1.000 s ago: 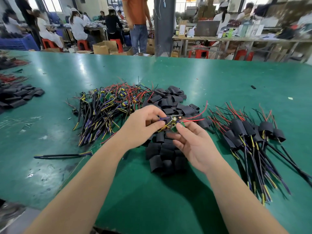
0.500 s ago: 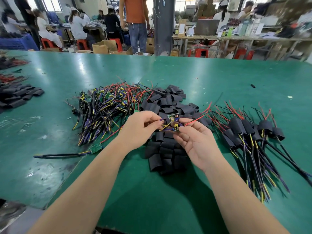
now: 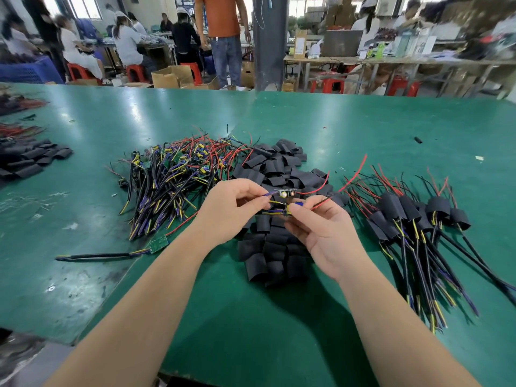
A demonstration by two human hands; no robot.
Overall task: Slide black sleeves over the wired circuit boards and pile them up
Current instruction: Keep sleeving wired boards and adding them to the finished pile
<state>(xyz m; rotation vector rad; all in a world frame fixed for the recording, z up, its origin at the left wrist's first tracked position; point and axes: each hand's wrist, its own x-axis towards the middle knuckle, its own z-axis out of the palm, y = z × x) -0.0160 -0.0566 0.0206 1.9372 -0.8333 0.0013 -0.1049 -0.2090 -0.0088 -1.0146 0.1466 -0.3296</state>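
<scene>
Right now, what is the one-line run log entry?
circuit board: bare, above loose sleeves | left hand: pinches wires | right hand: pinches wires | sleeved pile: right

The left forearm [image 3: 145, 297] is at 7 o'clock of the picture and the right forearm [image 3: 391, 317] at 5 o'clock, both bare, slim and smooth from wrist to picture edge. The left hand [image 3: 231, 210] and the right hand [image 3: 326, 236] are bare also, with slender fingers [image 3: 305, 215]; the nails that show look short and plain
</scene>
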